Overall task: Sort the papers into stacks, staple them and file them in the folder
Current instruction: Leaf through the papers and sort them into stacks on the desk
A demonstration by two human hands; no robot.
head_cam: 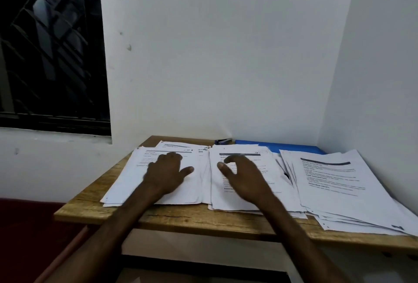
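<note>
Three heaps of printed white papers lie on a small wooden table (185,216). My left hand (166,173) rests flat on the left stack (129,183), fingers spread. Over the middle stack (230,201) hovers my right hand (243,175), fingers curved and apart, holding nothing. The right stack (339,190) is the loosest, with sheets fanned out past the table's right front corner. A blue folder (285,147) lies flat at the back, partly under the papers. A dark stapler (222,141) sits at the back edge, left of the folder.
White walls close in behind and to the right of the table. A dark barred window (52,52) is on the left wall. A dark red surface (27,237) lies lower left beside the table.
</note>
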